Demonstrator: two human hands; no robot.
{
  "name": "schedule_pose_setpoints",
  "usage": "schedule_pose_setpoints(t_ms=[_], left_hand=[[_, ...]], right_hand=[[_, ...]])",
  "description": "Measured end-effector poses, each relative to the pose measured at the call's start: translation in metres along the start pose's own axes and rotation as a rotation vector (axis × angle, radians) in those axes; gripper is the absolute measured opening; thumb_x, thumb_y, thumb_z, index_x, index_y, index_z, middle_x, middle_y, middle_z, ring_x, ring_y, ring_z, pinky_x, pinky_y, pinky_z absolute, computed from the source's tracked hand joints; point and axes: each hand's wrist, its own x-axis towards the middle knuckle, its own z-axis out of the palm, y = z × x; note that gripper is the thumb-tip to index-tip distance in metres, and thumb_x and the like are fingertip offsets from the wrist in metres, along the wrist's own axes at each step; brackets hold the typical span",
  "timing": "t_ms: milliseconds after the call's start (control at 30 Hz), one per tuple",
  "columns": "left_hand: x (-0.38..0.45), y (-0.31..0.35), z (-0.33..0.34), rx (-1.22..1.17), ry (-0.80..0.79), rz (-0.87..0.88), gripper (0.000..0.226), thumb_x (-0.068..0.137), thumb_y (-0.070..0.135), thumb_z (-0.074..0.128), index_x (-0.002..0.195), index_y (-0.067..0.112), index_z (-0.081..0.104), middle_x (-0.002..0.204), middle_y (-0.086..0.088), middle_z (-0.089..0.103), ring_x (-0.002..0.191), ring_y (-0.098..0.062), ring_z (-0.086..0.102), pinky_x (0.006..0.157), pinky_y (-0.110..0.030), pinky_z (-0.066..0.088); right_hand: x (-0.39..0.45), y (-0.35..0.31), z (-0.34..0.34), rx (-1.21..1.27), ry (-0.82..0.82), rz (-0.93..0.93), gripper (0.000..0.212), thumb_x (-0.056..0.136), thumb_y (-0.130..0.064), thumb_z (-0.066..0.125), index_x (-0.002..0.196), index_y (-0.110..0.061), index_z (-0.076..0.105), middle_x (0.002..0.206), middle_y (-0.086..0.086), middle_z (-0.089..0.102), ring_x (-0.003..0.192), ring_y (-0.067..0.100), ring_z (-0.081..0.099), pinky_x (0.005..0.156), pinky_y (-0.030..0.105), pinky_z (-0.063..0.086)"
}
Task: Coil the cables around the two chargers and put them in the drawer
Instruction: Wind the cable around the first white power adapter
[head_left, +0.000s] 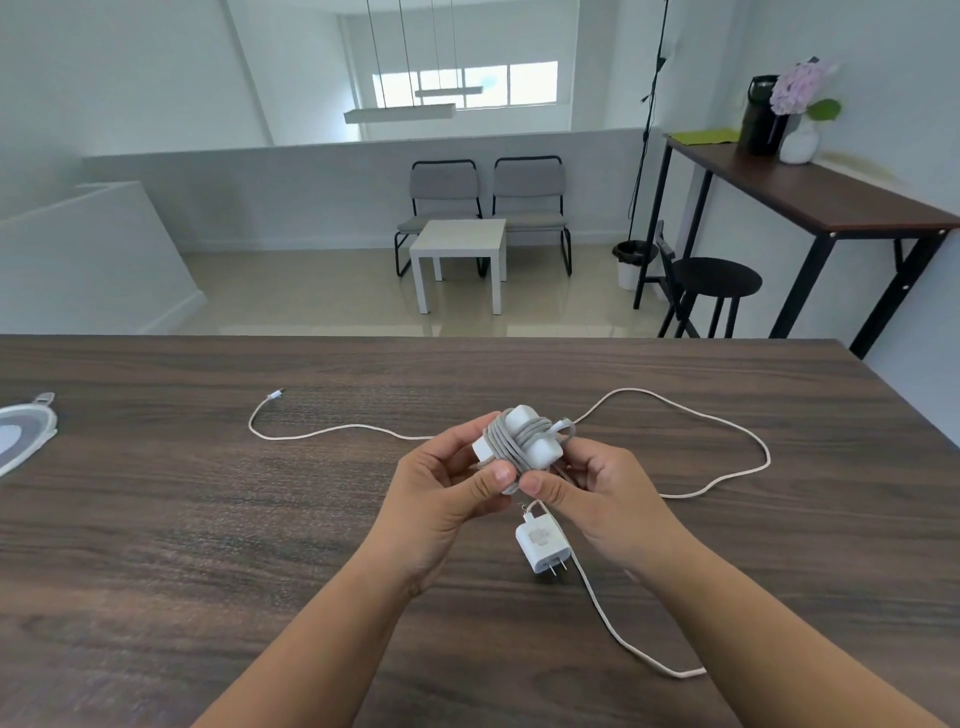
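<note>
A white charger (524, 439) with its grey cable coiled around it several times is held above the dark wooden table (208, 519). My left hand (447, 499) grips its left side, and my right hand (597, 493) grips its right side and lower edge. A second white charger (543, 545) lies flat on the table just below my hands, prongs pointing toward me. Its long white cable (727, 415) is loose, looping right and trailing left to a plug end (275, 395). No drawer is in view.
A grey-and-white round object (21, 431) sits at the table's left edge. Beyond the table are two grey chairs (483, 208), a small white side table (462, 254), a black stool (717, 280) and a tall side table (810, 192) with a vase.
</note>
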Motion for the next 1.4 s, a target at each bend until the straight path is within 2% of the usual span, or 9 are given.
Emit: schedule_pose_setpoints(t_ms=[267, 400, 533, 667, 800, 1033, 1167, 1267, 1400], left_hand=[[0.0, -0.006, 0.003, 0.013, 0.048, 0.108, 0.048, 0.07, 0.02, 0.078, 0.117, 0.02, 0.065, 0.108, -0.005, 0.074, 0.094, -0.017, 0.07, 0.073, -0.029, 0.056], [0.002, -0.007, -0.001, 0.007, 0.02, 0.106, 0.047, 0.067, 0.025, 0.079, 0.112, 0.021, 0.067, 0.105, -0.006, 0.074, 0.093, -0.019, 0.07, 0.074, -0.031, 0.056], [0.003, -0.006, -0.003, -0.066, -0.008, 0.055, 0.047, 0.063, 0.023, 0.079, 0.106, 0.018, 0.063, 0.092, -0.006, 0.072, 0.08, -0.017, 0.068, 0.069, -0.03, 0.056], [0.005, -0.006, -0.005, -0.255, 0.055, 0.001, 0.055, 0.065, 0.021, 0.078, 0.115, 0.01, 0.058, 0.095, -0.007, 0.07, 0.075, -0.013, 0.067, 0.062, -0.025, 0.057], [0.005, -0.009, -0.007, -0.412, 0.092, -0.033, 0.042, 0.077, 0.018, 0.065, 0.116, 0.004, 0.058, 0.094, -0.008, 0.069, 0.075, -0.012, 0.067, 0.062, -0.023, 0.058], [0.005, -0.007, -0.005, -0.47, 0.056, -0.027, 0.037, 0.08, 0.023, 0.061, 0.113, 0.005, 0.062, 0.098, -0.011, 0.072, 0.08, -0.016, 0.07, 0.07, -0.029, 0.06], [0.005, -0.004, -0.004, -0.468, 0.045, -0.011, 0.036, 0.081, 0.023, 0.06, 0.113, 0.006, 0.062, 0.098, -0.01, 0.071, 0.08, -0.016, 0.069, 0.072, -0.029, 0.06], [0.005, -0.003, -0.004, -0.449, 0.04, 0.001, 0.042, 0.075, 0.025, 0.074, 0.111, 0.007, 0.063, 0.096, -0.008, 0.071, 0.078, -0.015, 0.069, 0.071, -0.03, 0.06], [0.006, -0.004, -0.005, -0.41, 0.04, 0.001, 0.066, 0.063, 0.026, 0.085, 0.119, 0.005, 0.058, 0.103, -0.011, 0.07, 0.083, -0.017, 0.069, 0.073, -0.031, 0.06]], right_hand=[[-0.001, -0.006, 0.003, -0.063, 0.004, -0.008, 0.029, 0.076, -0.038, 0.073, 0.101, -0.023, 0.072, 0.092, 0.015, 0.071, 0.08, 0.014, 0.058, 0.077, 0.042, 0.048], [-0.001, -0.002, 0.005, -0.019, 0.012, 0.046, 0.087, 0.071, -0.043, 0.077, 0.143, -0.041, 0.028, 0.104, 0.002, 0.072, 0.103, 0.016, 0.066, 0.099, 0.044, 0.048], [-0.005, -0.003, 0.006, -0.096, 0.035, -0.009, 0.097, 0.074, -0.043, 0.074, 0.133, -0.067, 0.001, 0.094, 0.014, 0.069, 0.092, 0.035, 0.065, 0.092, 0.049, 0.051], [-0.013, -0.007, 0.002, -0.276, 0.052, -0.138, 0.063, 0.09, -0.02, 0.06, 0.136, -0.046, 0.026, 0.081, 0.001, 0.065, 0.072, 0.026, 0.059, 0.074, 0.041, 0.051], [-0.022, -0.017, -0.002, -0.325, 0.053, -0.178, 0.023, 0.084, -0.016, 0.066, 0.099, -0.033, 0.066, 0.084, -0.001, 0.068, 0.07, 0.021, 0.054, 0.073, 0.04, 0.05], [-0.021, -0.034, -0.012, -0.334, -0.071, -0.254, 0.033, 0.094, -0.005, 0.055, 0.122, -0.023, 0.057, 0.112, -0.016, 0.07, 0.105, 0.009, 0.064, 0.088, 0.024, 0.052], [-0.016, -0.037, -0.017, -0.407, -0.036, -0.339, 0.023, 0.093, -0.011, 0.058, 0.112, -0.021, 0.067, 0.097, -0.009, 0.075, 0.094, 0.011, 0.069, 0.084, 0.034, 0.056], [-0.011, -0.038, -0.019, -0.489, 0.066, -0.447, 0.017, 0.089, -0.017, 0.064, 0.102, -0.02, 0.074, 0.103, -0.005, 0.066, 0.094, 0.012, 0.063, 0.084, 0.022, 0.05], [-0.007, -0.041, -0.017, -0.382, 0.108, -0.336, 0.013, 0.088, -0.016, 0.066, 0.097, -0.021, 0.075, 0.094, -0.007, 0.072, 0.086, 0.01, 0.066, 0.077, 0.028, 0.053]])
